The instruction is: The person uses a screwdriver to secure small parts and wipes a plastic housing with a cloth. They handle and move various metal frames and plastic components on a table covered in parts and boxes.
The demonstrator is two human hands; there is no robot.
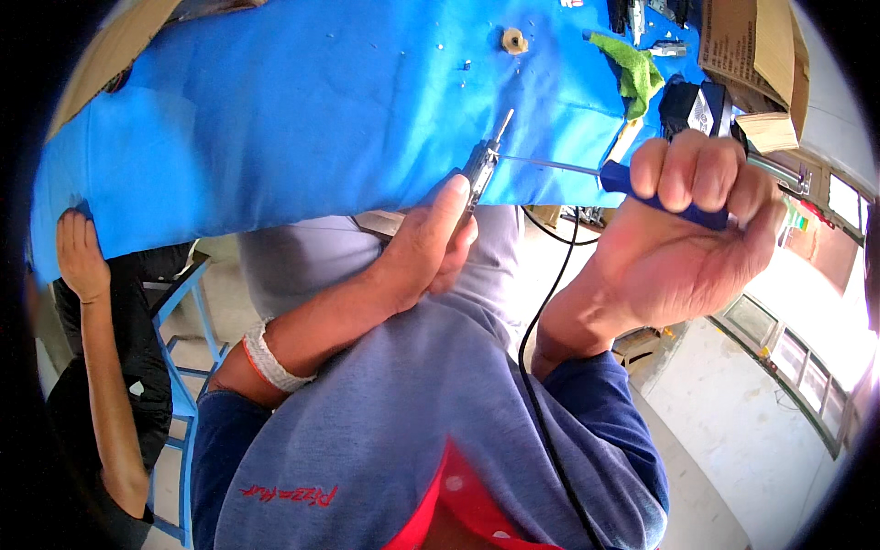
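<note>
My left hand [433, 236] is closed around a small dark and silver metal part [478, 172], held above the near edge of the blue-covered table [302, 119]. A thin brass-coloured rod [503, 126] juts up from the part's far end. In my right hand [692, 215] is a screwdriver with a blue handle [624, 178], my fingers wrapped around it. Its slim shaft [559, 166] points left, and the tip meets the metal part near the base of the rod. The exact contact point is too small to make out.
A green cloth [632, 71] lies at the far right beside a black device [689, 105] and a cardboard box [747, 46]. Toward the back sits a small beige roll [514, 40]. Another person's hand [82, 254] rests on the table's left edge. A black cable [525, 353] hangs before me.
</note>
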